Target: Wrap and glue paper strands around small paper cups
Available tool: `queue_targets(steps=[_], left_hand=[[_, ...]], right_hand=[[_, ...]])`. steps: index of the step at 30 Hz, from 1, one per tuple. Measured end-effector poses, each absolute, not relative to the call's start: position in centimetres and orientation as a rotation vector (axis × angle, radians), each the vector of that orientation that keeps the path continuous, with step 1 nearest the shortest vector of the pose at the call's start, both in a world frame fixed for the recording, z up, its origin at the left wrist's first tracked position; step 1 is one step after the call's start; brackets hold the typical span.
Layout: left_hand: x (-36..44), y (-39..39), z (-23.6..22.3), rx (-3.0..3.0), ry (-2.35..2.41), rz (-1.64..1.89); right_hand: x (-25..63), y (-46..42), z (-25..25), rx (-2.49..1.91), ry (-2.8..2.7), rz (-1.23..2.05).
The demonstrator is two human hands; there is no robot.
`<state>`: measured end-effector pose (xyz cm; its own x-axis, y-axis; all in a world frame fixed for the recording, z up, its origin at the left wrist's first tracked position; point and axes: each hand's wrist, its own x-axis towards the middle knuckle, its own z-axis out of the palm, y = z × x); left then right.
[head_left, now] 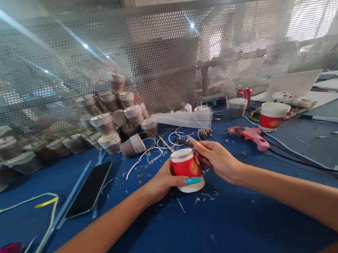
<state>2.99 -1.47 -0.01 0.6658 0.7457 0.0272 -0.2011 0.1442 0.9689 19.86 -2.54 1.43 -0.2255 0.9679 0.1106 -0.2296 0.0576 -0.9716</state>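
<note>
In the middle of the head view stands a small white paper cup (182,165) with a red band and a round gold emblem. My left hand (166,177) wraps around its left side, the thumb with a long turquoise nail lying across the front. My right hand (213,155) is closed at the cup's upper right. Between its fingers is a dark, narrow-bladed tool (185,142), pointing left just above the rim; its exact kind is hard to make out. The fingers behind the cup are hidden.
A phone (90,189) lies to the left. Behind are stacked grey-brown cups (103,123) and tangled white cord (156,148). On the right, a pink glue gun (254,135) trails a cable near another red-banded cup (272,117). A perforated metal screen (162,49) stands at the back.
</note>
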Motion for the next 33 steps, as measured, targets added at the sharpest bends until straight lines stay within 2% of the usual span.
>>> queue_targets(steps=[33], left_hand=[[2.17, -0.91, -0.21, 1.164, 0.471, 0.674]], right_hand=[[20.32, -2.43, 1.33, -0.844, -1.397, 1.29]])
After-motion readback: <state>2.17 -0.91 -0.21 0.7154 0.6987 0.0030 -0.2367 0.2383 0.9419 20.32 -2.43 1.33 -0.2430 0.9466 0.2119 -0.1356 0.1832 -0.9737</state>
